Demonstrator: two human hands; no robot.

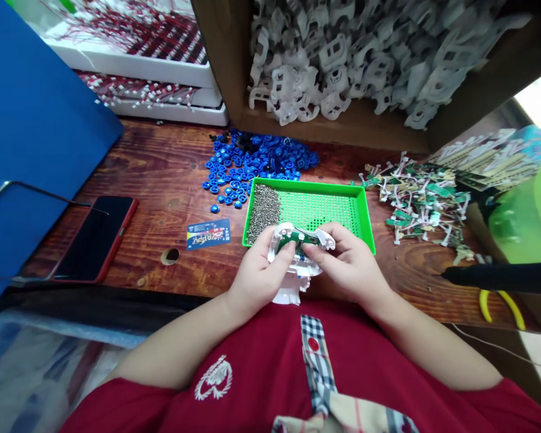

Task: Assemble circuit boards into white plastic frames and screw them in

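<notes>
Between my two hands is a white plastic housing (277,242) with a green circuit board (288,235) set inside it. My left hand (256,267) grips the housing's left side, its thumb pressed on the board. On the right side my right hand (349,261) holds the same housing, thumb also on the board. Another white plastic piece (287,288) shows just below the housing; whether it is joined to it I cannot tell. Behind my hands, a green perforated tray (367,219) holds a heap of small screws (264,210) at its left end.
Blue small parts (261,156) lie piled behind the tray. White shells (333,60) fill a cardboard box (342,129). Small circuit boards with connectors (424,198) lie right, near a black tool (500,278) and yellow handles (500,307). A phone (97,240) and a card (208,233) lie left.
</notes>
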